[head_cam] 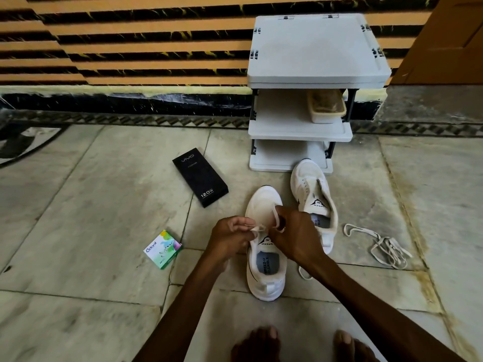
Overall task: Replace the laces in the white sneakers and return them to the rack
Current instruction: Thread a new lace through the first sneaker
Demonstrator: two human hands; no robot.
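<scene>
Head view, centre frame: left hand [230, 236] and right hand [295, 237] each pinch the lace [257, 229] over the nearer white sneaker [264, 282]; second sneaker [311, 184] just right of it.

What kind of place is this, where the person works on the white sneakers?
Probably the entrance area or hallway of a home. A small white shoe rack stands against a striped tiled wall, the floor is of stone slabs, and what looks like a wooden door shows at the right.
</scene>
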